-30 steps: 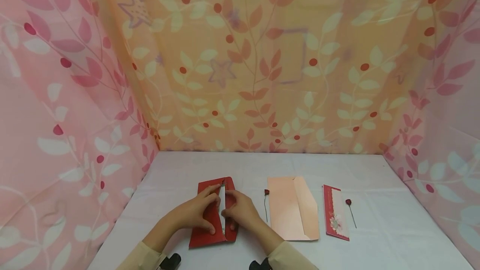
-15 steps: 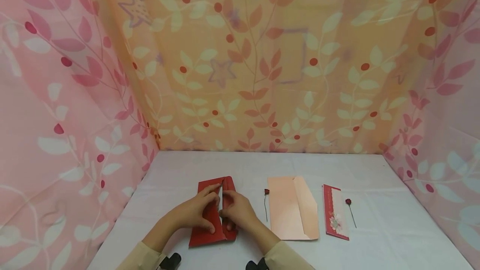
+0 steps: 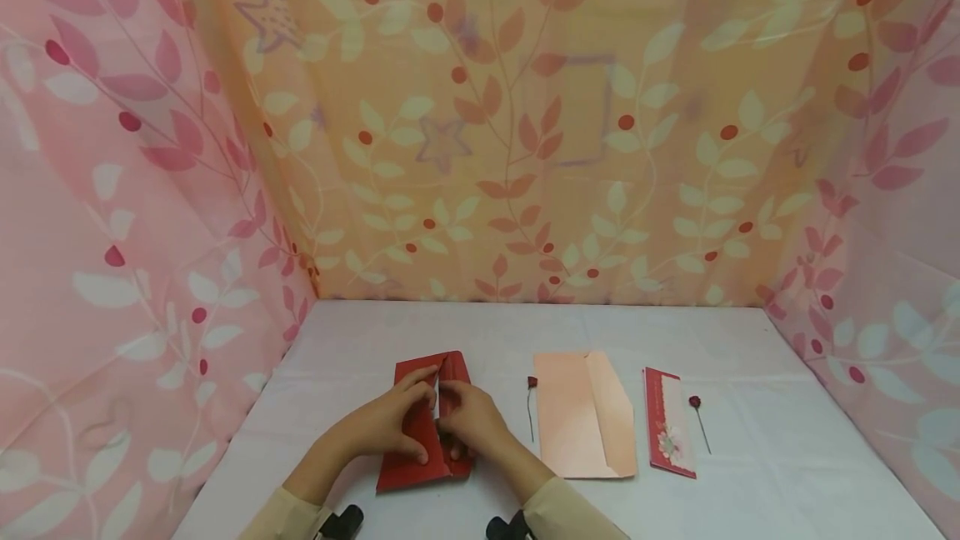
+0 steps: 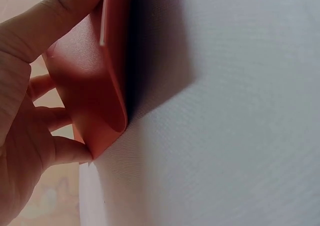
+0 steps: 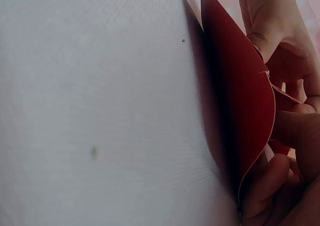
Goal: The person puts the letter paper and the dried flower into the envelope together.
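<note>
A red envelope (image 3: 412,474) lies on the white table, with its flap side to the right. My left hand (image 3: 378,423) holds its body, the thumb near the lower part and the fingertips by the opening. In the left wrist view the envelope (image 4: 85,66) bulges between thumb and fingers. My right hand (image 3: 477,419) grips the flap side, its fingers curled at the opening. A narrow pale strip shows in that gap; what it belongs to is unclear. The right wrist view shows the flap (image 5: 240,96) bowed up off the table, with some fingertips hidden behind it.
Right of the hands lies a peach envelope (image 3: 567,419) with its flap unfolded. A small dried-looking rose (image 3: 532,386) is at its left. Farther right are a red and white floral card (image 3: 667,423) and another rose (image 3: 696,403). Patterned cloth (image 3: 450,190) walls the table.
My right hand has shifted slightly left with the flap side, and the pale strip in the opening has narrowed. My left hand stays about where it was.
</note>
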A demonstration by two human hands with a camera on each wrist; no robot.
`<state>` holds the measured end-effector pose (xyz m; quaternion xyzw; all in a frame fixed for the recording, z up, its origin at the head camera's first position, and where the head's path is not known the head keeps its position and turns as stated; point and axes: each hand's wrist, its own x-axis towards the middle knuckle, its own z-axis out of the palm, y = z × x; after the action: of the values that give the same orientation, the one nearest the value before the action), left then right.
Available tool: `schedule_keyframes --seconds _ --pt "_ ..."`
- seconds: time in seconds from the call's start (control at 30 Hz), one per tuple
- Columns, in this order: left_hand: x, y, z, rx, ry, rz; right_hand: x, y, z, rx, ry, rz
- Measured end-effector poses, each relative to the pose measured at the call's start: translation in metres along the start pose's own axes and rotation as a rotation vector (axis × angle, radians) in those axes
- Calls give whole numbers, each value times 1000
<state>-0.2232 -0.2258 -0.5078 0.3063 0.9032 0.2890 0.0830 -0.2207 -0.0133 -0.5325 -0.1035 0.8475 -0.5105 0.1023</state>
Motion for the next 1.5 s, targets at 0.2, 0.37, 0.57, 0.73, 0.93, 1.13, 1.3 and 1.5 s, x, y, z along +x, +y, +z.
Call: schedule_keyframes --seconds 0.2,0.37,0.57,0.73,0.93,1.13,1.3,1.5 --pt "0 -4 0 -20 8 6 3 -1 0 -31 -5 -7" --pt "1 -5 -1 -9 22 23 5 -2 -2 -42 -13 -22" --pt "2 0 -4 -22 8 23 4 0 -2 -31 -17 -30" --pt "2 2 -3 -24 -5 0 0 -1 -2 -38 -17 -43" --pt "2 1 -1 -39 -10 -3 -7 -2 -6 -24 -20 -69" --pt "1 -1 1 -39 -16 -9 -11 0 -11 19 -25 -77" --pt "2 -1 0 -30 -9 -9 -15 -3 -19 44 -12 -99" --pt "2 1 -1 -44 -12 -10 -22 -6 -29 17 12 -132"
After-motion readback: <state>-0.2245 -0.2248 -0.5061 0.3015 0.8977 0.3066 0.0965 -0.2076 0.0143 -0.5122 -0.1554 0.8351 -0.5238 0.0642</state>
